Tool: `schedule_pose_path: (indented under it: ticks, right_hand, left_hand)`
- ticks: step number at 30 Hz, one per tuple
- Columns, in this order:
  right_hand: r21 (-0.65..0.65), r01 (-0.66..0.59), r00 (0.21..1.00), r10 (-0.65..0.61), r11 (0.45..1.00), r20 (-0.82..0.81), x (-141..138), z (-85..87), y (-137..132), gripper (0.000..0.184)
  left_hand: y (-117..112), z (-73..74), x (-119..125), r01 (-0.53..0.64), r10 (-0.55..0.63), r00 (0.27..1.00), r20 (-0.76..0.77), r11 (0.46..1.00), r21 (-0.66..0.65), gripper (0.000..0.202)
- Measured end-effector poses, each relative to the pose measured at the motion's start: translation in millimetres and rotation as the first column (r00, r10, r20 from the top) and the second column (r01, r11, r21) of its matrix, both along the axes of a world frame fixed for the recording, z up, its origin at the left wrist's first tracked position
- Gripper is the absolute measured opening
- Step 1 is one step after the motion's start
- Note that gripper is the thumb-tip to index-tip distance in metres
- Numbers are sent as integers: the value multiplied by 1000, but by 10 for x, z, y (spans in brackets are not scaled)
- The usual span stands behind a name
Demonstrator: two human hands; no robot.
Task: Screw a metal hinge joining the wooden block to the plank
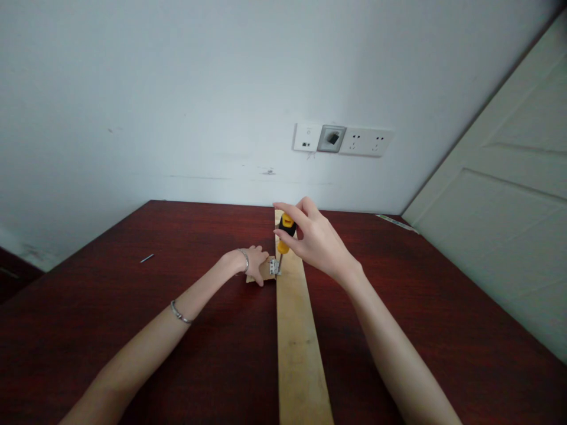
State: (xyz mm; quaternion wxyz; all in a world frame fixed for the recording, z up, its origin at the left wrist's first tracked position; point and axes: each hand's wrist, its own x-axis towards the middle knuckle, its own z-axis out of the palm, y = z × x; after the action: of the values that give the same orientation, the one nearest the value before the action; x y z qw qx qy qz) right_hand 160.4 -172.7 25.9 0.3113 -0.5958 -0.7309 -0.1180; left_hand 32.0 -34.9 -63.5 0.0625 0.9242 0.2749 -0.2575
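The right hand [321, 239] grips a screwdriver [287, 225], tip at a hinge [274, 267]. The left hand [254, 262] holds a block [266, 271].

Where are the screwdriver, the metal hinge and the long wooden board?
Screwdriver [283, 247], head view, yellow lower handle.
Metal hinge [273, 267], head view, middle of its body.
Long wooden board [295, 319], head view, bare top face.

Single head-worn view, directed forward and downward across a dark-red table [199, 225] to the wall [177, 88]. The left hand [256, 264] and right hand [313, 235] appear at middle distance.
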Motion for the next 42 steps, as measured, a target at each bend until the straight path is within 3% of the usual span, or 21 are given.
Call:
schedule_pose_path:
  ticks: [5, 12, 20, 27, 34, 38, 42]
  right_hand:
    - [7, 0, 999, 0, 1000, 33, -33, 22, -32, 47]
    - [18, -6, 1000, 6, 1000, 3, -16, 8, -8, 36]
    - [4, -64, 998, 64, 998, 10, -22, 28, -30, 45]
    - [8, 22, 998, -23, 1000, 56, -15, 17, -17, 33]
    - [23, -55, 998, 56, 998, -11, 13, 11, 7, 48]
    - [35, -102, 995, 103, 994, -17, 7, 15, 17, 46]
    - [20, -71, 997, 71, 997, 3, 1, 15, 14, 41]
  left_hand:
    - [-1, -10, -9, -6, 6, 999, 32, 1000, -10, 99]
    - [10, -18, -9, 0, 0, 1000, 7, 1000, 14, 88]
    - [9, -18, -8, 3, -3, 1000, 19, 1000, 1, 95]
    - [24, -44, -9, 6, -6, 1000, 13, 1000, 12, 90]
    - [31, -56, -4, 18, -19, 1000, 13, 1000, 23, 91]
    - [17, -30, -8, 8, -8, 1000, 16, 1000, 3, 92]
    - [-13, 10, -7, -6, 6, 1000, 14, 1000, 8, 93]
